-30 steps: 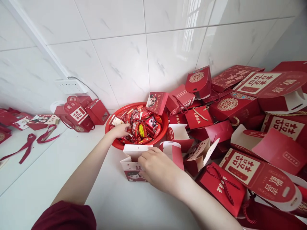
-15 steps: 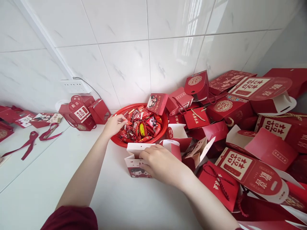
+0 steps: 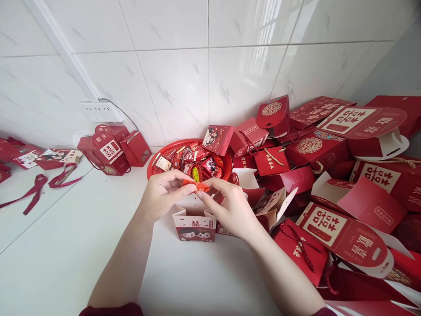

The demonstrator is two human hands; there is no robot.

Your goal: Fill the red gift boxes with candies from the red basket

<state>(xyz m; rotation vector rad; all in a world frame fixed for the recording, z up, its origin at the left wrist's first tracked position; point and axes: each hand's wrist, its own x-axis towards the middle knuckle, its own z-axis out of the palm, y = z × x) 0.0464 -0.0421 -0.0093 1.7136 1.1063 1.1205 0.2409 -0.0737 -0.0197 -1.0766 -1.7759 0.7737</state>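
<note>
A small orange-red wrapped candy [image 3: 196, 185] is pinched between my two hands, above an open gift box. My left hand [image 3: 164, 193] holds its left end with thumb and fingers. At its right end are the thumb and fingertips of my right hand [image 3: 230, 204]. The box [image 3: 196, 234], white and red with two cartoon faces, stands upright on the white table below; its inside is mostly hidden. Just behind my hands, a red plastic basket [image 3: 152, 163] holds many wrapped candies [image 3: 210, 166], partly covered by my fingers.
Red gift boxes [image 3: 320, 153] are piled along the right side. Two closed red boxes [image 3: 110, 151] stand at the left near a wall socket [image 3: 102, 112]. Loose dark red ribbons [image 3: 34, 193] lie on the white table [image 3: 66, 245] at far left. A tiled wall rises behind.
My left hand has come out of the basket toward the right with a candy. My right hand has left the open box, moved up, and met the candy from the right.
</note>
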